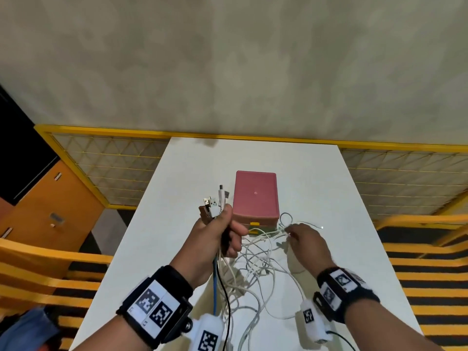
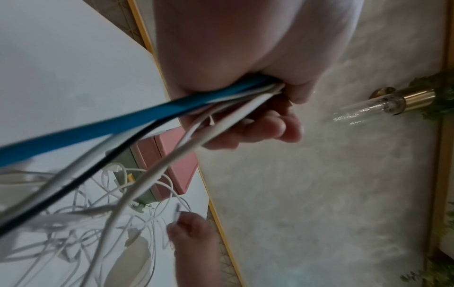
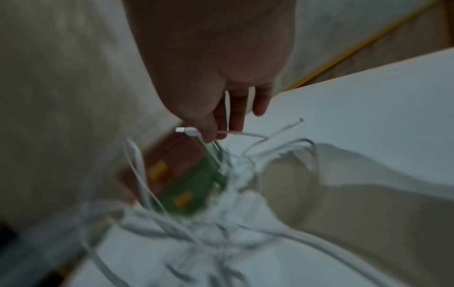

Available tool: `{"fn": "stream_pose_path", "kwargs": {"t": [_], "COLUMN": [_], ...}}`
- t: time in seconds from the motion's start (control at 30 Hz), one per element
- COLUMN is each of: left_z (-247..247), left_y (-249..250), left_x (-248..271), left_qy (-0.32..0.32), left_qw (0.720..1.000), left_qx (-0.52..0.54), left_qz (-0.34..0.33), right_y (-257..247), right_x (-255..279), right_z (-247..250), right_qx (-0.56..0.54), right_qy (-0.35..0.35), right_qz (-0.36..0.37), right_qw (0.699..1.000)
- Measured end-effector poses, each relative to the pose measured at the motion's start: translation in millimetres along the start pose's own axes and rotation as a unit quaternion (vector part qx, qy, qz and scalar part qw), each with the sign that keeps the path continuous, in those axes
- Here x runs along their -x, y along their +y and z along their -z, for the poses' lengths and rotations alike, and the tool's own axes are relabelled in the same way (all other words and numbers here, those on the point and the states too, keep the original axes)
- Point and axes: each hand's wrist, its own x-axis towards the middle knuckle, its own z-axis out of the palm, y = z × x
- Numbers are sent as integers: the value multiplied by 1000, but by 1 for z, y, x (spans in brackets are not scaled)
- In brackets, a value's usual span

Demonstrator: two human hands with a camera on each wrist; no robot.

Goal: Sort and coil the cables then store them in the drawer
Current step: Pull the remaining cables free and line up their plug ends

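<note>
My left hand (image 1: 222, 236) is raised over the white table (image 1: 329, 188) and grips a bundle of cable ends (image 1: 215, 203), their plugs sticking up above the fist. A blue cable (image 2: 98, 128), a black one and several white ones hang down from it. A tangle of white cables (image 1: 255, 262) lies on the table between my hands. My right hand (image 1: 304, 239) pinches the plug end of a white cable (image 3: 189, 132) beside the drawer box. The pink drawer box (image 1: 255, 196) has yellow handles (image 1: 254, 224) on its front.
A yellow-framed mesh fence (image 1: 106, 168) runs behind and beside the table. Yellow bars (image 1: 38, 262) flank the table on both sides. An orange cabinet (image 1: 48, 214) stands at the far left. Bare tabletop lies right of the box.
</note>
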Motion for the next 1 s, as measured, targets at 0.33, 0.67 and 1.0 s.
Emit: {"fn": "stream_pose_path", "kwargs": {"t": [0.33, 0.67, 1.0], "left_z": [-43, -64, -56], "left_y": [-6, -5, -4], "left_x": [-19, -15, -5], "left_qy": [-20, -16, -104], "left_qw": [999, 998, 981], "left_qx": [-29, 16, 115], "left_qz": [7, 50, 120], "right_y": [-86, -122, -130], "right_x": [40, 58, 78], "right_z": [136, 133, 114], "right_qx": [-368, -493, -443], "right_qy": [11, -18, 0], "right_qz": [15, -39, 36], "right_qw": [930, 869, 896]}}
